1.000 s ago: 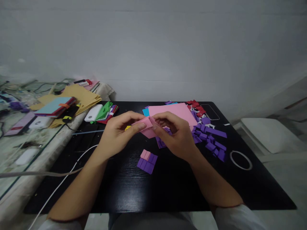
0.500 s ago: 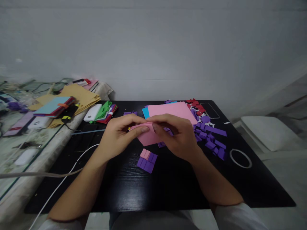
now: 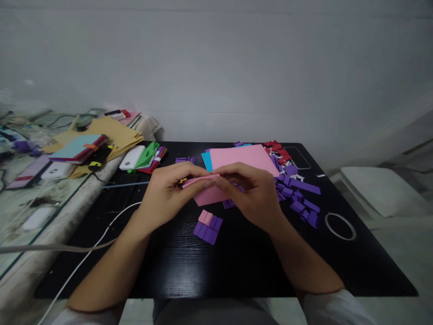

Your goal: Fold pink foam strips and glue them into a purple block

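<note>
A piece of pink paper (image 3: 210, 195) is pinched between both hands above the table, its upper edge folded over. My left hand (image 3: 171, 187) is closed on its left part, thumb along the fold. From the other side my right hand (image 3: 252, 189) grips the same edge, and the two thumb tips meet near the middle. Just below the hands, a small woven-looking block of purple and pink folded paper (image 3: 208, 227) lies on the black table (image 3: 189, 271). The fingertips behind the paper are hidden.
Pink sheets (image 3: 243, 158) lie behind my hands over blue paper (image 3: 206, 160). Purple folded strips (image 3: 297, 198) and red scraps (image 3: 278, 150) are heaped on the right, near a clear ring (image 3: 340, 226). A white cable (image 3: 101, 239) crosses the left side, below bundled green paper (image 3: 148, 155).
The thumbs have come closer together along the pink paper's upper edge, and its folded-over strip shows more clearly. Other things on the table stay as they were.
</note>
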Demonstrator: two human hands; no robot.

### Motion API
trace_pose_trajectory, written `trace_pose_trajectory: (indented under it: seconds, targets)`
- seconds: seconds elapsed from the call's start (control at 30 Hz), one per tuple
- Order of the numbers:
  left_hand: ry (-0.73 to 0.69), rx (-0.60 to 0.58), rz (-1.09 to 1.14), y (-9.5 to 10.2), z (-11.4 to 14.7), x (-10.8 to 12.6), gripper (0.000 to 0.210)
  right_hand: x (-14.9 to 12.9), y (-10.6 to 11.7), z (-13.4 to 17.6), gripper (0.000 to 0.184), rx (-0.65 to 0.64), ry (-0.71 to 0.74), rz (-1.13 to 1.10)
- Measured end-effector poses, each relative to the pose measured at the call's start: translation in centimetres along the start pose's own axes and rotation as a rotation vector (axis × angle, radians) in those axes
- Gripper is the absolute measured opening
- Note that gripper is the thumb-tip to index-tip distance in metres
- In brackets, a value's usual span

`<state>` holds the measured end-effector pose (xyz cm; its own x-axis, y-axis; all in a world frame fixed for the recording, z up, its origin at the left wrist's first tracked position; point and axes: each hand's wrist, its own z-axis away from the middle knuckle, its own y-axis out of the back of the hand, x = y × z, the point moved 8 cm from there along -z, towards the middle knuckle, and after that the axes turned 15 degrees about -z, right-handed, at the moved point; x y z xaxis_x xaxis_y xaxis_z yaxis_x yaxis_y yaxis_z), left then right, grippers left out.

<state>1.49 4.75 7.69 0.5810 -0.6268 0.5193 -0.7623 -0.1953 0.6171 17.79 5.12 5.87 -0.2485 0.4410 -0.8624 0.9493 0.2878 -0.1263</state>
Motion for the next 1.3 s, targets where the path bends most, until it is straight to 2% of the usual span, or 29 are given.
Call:
trace_pose_trajectory:
  seconds: [0.33, 0.53, 0.7, 0.8, 1.1, 1.3]
  targets:
    - [-0.023, 0.049, -0.003, 0.3, 0.3, 0.3, 0.008, -0.9, 0.3, 0.3, 0.005, 0.054, 0.094, 0.137]
    - [-0.083, 0.051, -0.038, 0.3, 0.4, 0.8, 0.009, -1.2, 0.2, 0.4, 0.006, 0.078, 0.120, 0.121]
    - [0.029, 0.062, -0.004, 0.3, 0.5, -0.3, 0.009, -0.6, 0.2, 0.3, 0.016, 0.100, 0.038, 0.029]
    - [0.074, 0.066, 0.037, 0.2, 0.6, -0.8, 0.007, -0.3, 0.1, 0.3, 0.014, 0.095, 0.013, -0.019]
    - [0.085, 0.065, 0.070, 0.0, 0.4, -1.1, 0.007, -0.3, 0.3, 0.5, 0.014, 0.124, 0.061, 0.065]
    - [0.105, 0.121, 0.087, 0.3, 0.7, -1.6, 0.006, -0.2, 0.0, 0.4, 0.014, 0.128, 0.040, 0.014]
